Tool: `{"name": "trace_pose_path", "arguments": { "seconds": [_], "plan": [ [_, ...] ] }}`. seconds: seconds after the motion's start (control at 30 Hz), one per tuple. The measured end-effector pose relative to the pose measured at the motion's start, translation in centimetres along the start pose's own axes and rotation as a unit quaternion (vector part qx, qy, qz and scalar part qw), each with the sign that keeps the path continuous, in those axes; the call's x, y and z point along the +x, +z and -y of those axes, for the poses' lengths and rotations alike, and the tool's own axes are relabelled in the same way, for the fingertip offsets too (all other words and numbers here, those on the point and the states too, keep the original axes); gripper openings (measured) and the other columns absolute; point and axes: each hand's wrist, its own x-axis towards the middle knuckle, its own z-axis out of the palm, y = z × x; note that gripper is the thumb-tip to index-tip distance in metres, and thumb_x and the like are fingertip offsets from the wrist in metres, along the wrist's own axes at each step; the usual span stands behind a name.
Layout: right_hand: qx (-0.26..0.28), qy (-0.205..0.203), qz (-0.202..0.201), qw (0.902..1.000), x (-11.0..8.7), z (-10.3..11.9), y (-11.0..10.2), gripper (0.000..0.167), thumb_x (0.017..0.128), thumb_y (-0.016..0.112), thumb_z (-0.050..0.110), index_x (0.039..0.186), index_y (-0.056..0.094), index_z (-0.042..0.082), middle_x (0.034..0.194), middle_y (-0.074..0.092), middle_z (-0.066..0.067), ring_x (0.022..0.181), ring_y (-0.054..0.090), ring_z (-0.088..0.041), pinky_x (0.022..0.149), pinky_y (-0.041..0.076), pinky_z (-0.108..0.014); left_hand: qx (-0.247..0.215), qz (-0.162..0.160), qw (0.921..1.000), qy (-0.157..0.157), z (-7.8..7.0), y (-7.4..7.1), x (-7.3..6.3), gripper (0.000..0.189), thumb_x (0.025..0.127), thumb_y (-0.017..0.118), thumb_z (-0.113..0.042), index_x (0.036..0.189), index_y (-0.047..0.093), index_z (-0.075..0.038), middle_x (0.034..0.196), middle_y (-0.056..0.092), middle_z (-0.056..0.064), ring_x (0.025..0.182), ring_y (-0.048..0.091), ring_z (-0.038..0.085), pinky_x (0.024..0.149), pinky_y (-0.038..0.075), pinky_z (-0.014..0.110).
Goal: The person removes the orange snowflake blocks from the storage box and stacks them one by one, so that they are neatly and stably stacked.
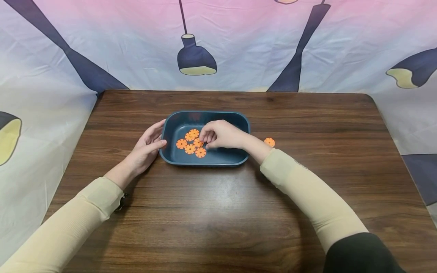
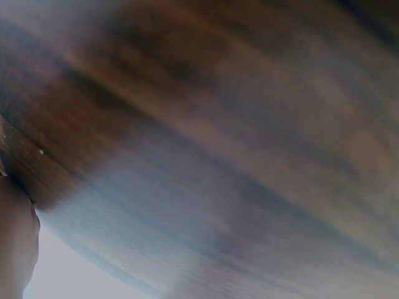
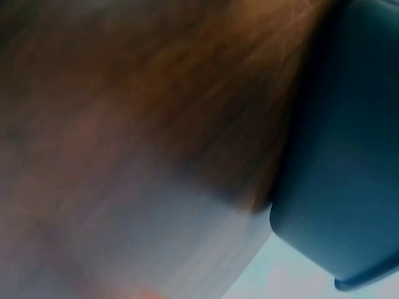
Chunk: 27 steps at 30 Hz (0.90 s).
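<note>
Left hand [image 1: 144,150] grips tray rim [image 1: 205,165] — right hand [image 1: 221,134], well inside, near discs [image 1: 189,149], grip unclear.

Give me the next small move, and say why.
I'd probably raise the right grip clear of the blue tray: it is down at the orange discs, though whether it pinches one is unclear. The left grip holds the tray's edge, and another disc lies outside, on the table.

The tray [image 1: 222,156] looks smooth plastic, the table [image 1: 225,216] glossy wood, the backdrop [image 1: 242,49] creased cloth.
</note>
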Motion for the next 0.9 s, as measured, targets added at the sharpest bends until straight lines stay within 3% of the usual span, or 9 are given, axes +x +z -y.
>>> {"name": "trace_pose_path", "arguments": {
  "seconds": [0.9],
  "plan": [
    [-0.087,-0.015,0.038,0.9953,1.4,0.2,2.1,0.021,0.092,0.083,0.006,0.112,0.075,0.009,0.113,0.07,-0.006,0.098,0.064,-0.017,0.09,0.054,-0.026,0.0,-0.001,1.0,0.005,-0.1,0.2,-0.1,0.057,0.105,0.054,0.005,0.155,0.05,-0.022,0.146,0.058,-0.009,0.133,0.054,0.007,0.101,0.05,0.016]
  ]
}}
